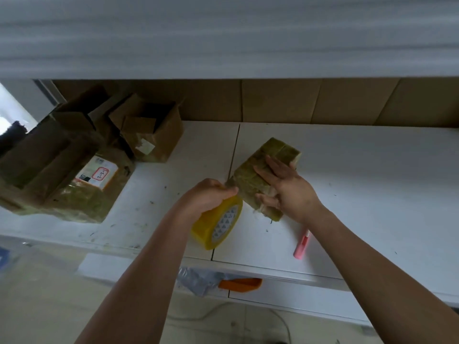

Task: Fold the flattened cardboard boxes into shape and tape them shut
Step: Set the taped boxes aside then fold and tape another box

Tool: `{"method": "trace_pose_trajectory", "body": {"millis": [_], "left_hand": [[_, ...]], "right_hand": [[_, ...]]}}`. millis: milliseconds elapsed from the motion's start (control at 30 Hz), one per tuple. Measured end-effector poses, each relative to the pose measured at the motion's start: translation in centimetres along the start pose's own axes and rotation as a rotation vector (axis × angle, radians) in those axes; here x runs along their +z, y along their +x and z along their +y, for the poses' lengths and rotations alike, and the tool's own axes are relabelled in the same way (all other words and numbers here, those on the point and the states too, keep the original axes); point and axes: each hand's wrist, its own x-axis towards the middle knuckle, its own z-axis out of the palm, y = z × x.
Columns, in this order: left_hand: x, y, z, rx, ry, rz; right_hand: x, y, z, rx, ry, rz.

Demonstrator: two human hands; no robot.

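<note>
A small cardboard box [278, 151], wrapped in yellowish tape, lies tilted on the white table [372, 194]. My right hand [285, 187] rests flat on its top, fingers spread, thumb at the near edge. My left hand [208, 194] grips a yellow tape roll [218, 224] right at the box's left corner, touching it. The strip between roll and box is hidden by my fingers.
A large taped package with a "3-3-3" label [99, 175] sits at the left. Behind it stands an open brown box [154, 135]. A pink cutter [303, 243] lies near the front edge. Flat cardboard [298, 100] lines the back wall under a white shelf.
</note>
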Motion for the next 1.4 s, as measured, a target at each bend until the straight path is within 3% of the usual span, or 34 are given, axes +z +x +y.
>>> {"method": "trace_pose_trajectory", "body": {"millis": [100,300,533,633,733,833,1000,1100,1233,1300,1400], "left_hand": [[0.4,-0.1,0.4,-0.005,0.054,-0.003],[0.6,-0.7,-1.0,0.123,-0.163,0.166],[0.8,-1.6,-2.3,0.130,-0.221,0.119],[0.8,-1.4,-2.1,0.132,-0.201,0.129],[0.9,-1.2,-1.7,0.132,-0.204,0.135],[0.9,-1.1,-1.5,0.129,-0.214,0.137],[0.9,-0.7,-1.2,0.110,-0.247,0.134],[0.9,-0.7,-1.3,0.109,-0.259,0.122],[0.8,-0.8,-1.3,0.091,-0.266,0.111],[0.7,-1.0,-1.3,0.083,-0.269,0.106],[0.7,-1.2,-1.3,0.076,-0.289,0.100]], "right_hand": [[-0.3,0.5,0.6,0.013,0.077,-0.032],[-0.1,0.4,0.1,0.010,0.089,0.034],[0.3,-0.3,-0.7,0.016,0.118,0.046],[-0.1,-1.0,-0.7,0.021,0.327,0.083],[-0.6,-2.5,-0.1,0.102,0.508,0.230],[0.0,-5.5,1.1,0.179,0.358,0.385],[1.4,-9.8,2.5,0.231,0.072,0.057],[1.3,-10.4,2.0,0.113,-0.151,0.061],[0.5,-9.9,2.2,0.097,-0.289,-0.023],[-0.1,-10.0,2.5,0.084,-0.282,0.096],[-0.8,-10.0,1.7,0.096,-0.043,0.490]]}}
